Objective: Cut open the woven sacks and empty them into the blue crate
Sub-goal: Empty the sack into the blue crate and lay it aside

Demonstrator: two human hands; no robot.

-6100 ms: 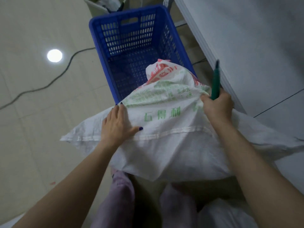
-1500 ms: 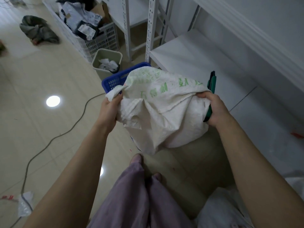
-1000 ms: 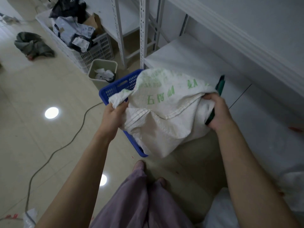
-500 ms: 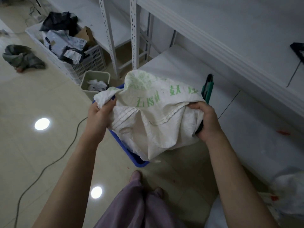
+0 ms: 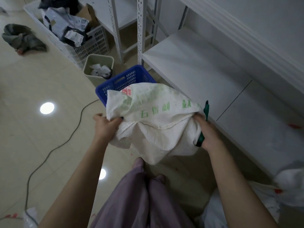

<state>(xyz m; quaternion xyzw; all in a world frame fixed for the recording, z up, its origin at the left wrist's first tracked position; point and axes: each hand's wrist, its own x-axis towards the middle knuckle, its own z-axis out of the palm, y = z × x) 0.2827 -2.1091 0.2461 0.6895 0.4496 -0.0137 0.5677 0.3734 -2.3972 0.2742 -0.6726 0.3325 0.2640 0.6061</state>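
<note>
Nearest are two legs in purple trousers (image 5: 141, 199), and at the lower right one white sack (image 5: 289, 180) lies by the shelving (image 5: 189, 63). Two bare forearms reach forward. The left hand (image 5: 107, 125) has its fingers curled into a bunch of cloth at the left edge of one woven sack (image 5: 156, 119). The right hand (image 5: 207, 134) clutches the sack's right side together with one green cutter (image 5: 206, 111), whose tip sticks up above the knuckles. The sack hangs crumpled in the air between the two hands, with green print across it and a red patch near its top. It is held over the near part of the one blue crate (image 5: 125, 79), hiding most of it. On the floor to the left run one dark cable (image 5: 65, 140) and two round light reflections (image 5: 47, 108). Just beyond the crate stands one beige bin (image 5: 98, 66) with crumpled paper, then one white crate (image 5: 92, 45) of packages, and farthest left one grey cloth heap (image 5: 23, 40)
</note>
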